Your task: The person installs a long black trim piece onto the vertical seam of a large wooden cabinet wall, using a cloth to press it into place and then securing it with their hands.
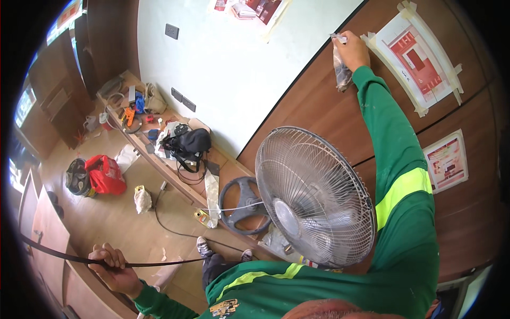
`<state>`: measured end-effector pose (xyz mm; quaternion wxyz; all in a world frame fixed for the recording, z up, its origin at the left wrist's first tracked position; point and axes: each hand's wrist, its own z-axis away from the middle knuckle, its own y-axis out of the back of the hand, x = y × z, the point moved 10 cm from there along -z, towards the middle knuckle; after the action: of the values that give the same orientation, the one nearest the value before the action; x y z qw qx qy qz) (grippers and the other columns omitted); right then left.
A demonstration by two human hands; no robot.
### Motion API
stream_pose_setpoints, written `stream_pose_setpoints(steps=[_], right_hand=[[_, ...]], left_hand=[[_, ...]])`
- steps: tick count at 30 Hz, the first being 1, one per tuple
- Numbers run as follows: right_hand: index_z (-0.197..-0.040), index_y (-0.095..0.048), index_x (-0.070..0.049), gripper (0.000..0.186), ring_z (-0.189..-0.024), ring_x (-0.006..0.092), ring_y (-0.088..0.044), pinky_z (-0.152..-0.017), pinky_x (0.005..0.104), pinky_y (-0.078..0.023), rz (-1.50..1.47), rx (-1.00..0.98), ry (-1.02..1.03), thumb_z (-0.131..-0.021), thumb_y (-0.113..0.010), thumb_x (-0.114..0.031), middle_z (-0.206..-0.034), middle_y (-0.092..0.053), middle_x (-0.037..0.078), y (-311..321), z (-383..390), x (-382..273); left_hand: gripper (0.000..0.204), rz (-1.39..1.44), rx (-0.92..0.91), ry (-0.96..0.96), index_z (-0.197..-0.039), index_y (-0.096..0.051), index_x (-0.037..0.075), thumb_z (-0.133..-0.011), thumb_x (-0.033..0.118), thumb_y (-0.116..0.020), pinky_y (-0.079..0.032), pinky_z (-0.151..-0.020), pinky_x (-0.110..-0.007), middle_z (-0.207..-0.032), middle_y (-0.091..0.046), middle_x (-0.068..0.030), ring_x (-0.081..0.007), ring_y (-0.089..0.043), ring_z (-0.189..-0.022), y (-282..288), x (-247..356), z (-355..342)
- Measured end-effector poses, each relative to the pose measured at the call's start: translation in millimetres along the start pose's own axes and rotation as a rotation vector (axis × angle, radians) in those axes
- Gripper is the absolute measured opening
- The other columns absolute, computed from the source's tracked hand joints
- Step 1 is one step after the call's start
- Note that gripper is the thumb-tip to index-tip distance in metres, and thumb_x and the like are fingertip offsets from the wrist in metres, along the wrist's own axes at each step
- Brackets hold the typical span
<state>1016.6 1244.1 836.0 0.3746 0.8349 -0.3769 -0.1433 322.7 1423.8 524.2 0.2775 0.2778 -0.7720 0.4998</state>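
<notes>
At the lower left, my left hand [118, 272] has its fingers curled round a long, thin dark strip [159, 263]. The strip runs from the left rim of the view across to my body. My right arm reaches up to the brown wood-panelled wall [297, 106]. There, my right hand [354, 51] grips a crumpled, stained rag [341, 72] close to the black edge where the panel meets the pale wall. Part of the rag is hidden inside my fingers. Right beside that hand, a printed drawing [417, 61] is taped to the panel.
A pedestal fan [316, 196] stands close in front of me, its round base [245, 204] behind it. Bags, cables and tools lie on a low wooden platform [226, 170]. A red bag [105, 174] and a bucket [78, 178] sit on the floor, where a cable [175, 232] trails.
</notes>
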Motion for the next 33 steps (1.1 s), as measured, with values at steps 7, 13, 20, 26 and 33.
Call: stream_pose_setpoints(steps=[7,13,20,26,33], right_hand=[[-0.105,-0.069,-0.012,0.03,-0.097,0.0401,-0.067,-0.084,0.0496,-0.053,0.136,-0.011,-0.05,-0.088,-0.066,-0.037,-0.101,-0.071,0.019,4,-16,-10],[-0.105,-0.069,-0.01,0.034,-0.097,0.0404,-0.066,-0.085,0.049,-0.053,0.134,-0.03,0.033,-0.086,-0.067,-0.038,-0.102,-0.071,0.019,-7,-20,-10],[-0.103,-0.069,-0.008,0.032,-0.097,0.0409,-0.066,-0.084,0.0482,-0.053,0.081,0.013,0.008,-0.085,-0.067,-0.034,-0.101,-0.071,0.02,6,-27,-4],[-0.102,-0.07,-0.011,0.029,-0.098,0.0402,-0.066,-0.085,0.0477,-0.052,-0.031,0.095,-0.04,-0.085,-0.067,-0.034,-0.101,-0.071,0.02,27,-33,-3],[-0.102,-0.07,-0.011,0.029,-0.097,0.0413,-0.066,-0.085,0.0483,-0.052,0.125,0.008,-0.007,-0.085,-0.066,-0.034,-0.098,-0.07,0.022,-1,-22,-10]], left_hand=[[0.041,0.022,0.026,0.017,-0.091,-0.053,0.002,-0.106,0.039,-0.043,-0.025,-0.043,-0.018,-0.075,-0.031,0.0005,-0.0057,-0.029,-0.058,6,-15,-14],[0.042,0.004,0.038,0.016,-0.091,-0.054,0.002,-0.106,0.039,-0.043,-0.025,-0.043,-0.018,-0.074,-0.031,0.0006,-0.0055,-0.028,-0.058,11,-29,-6],[0.038,-0.006,0.053,0.01,-0.093,-0.055,0.004,-0.106,0.038,-0.046,-0.024,-0.044,-0.018,-0.075,-0.03,0.0008,-0.0055,-0.028,-0.059,29,-30,-3],[0.039,0.009,0.059,0.01,-0.094,-0.055,0.003,-0.105,0.039,-0.045,-0.025,-0.045,-0.018,-0.075,-0.03,0.0008,-0.0059,-0.029,-0.06,33,-22,-4],[0.039,0.014,0.075,0.012,-0.095,-0.056,0.002,-0.106,0.038,-0.045,-0.026,-0.045,-0.018,-0.077,-0.031,-0.0003,-0.0066,-0.029,-0.061,45,-22,7]])
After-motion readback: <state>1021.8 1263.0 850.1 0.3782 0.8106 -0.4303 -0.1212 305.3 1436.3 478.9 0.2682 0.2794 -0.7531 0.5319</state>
